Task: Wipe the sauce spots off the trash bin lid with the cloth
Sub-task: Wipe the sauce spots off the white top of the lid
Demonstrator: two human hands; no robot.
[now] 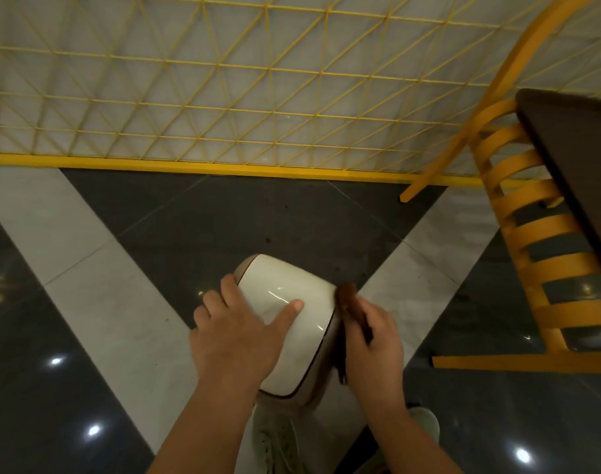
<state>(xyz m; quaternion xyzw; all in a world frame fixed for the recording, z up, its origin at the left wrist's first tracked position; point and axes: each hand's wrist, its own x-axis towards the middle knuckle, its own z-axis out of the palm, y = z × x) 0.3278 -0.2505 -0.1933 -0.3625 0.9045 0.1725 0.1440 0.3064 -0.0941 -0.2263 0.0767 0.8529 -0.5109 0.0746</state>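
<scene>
- The trash bin lid (285, 302), glossy cream-white with a dark rim, sits low in the middle of the view on top of a brownish bin that stands on the floor (97, 241)
- The left hand (237, 333) lies spread flat over the lid's near-left part, fingers wide, thumb stretched across the white surface; it grips nothing, only presses on the lid
- The right hand (374, 340) is closed around a dark brown cloth (352, 306), which it holds against the lid's right edge and the side of the bin; the cloth's top pokes out above the fingers and a strip hangs down below the hand
- No sauce spots can be made out on the part of the lid that shows; the left hand covers much of it, and the frame is blurred
- The floor is polished tile, dark grey with pale diagonal bands, and lamp reflections shine in it
- Beyond the bin runs a yellow wire-grid fence (224, 90) with a solid yellow base bar, well apart from the lid
- To the right stands a yellow slatted chair (531, 241), and above it a dark brown table (579, 159) edge juts in from the corner; both are clear of the hands
- A pale laced shoe (275, 439) shows beneath the forearms, just below the bin
</scene>
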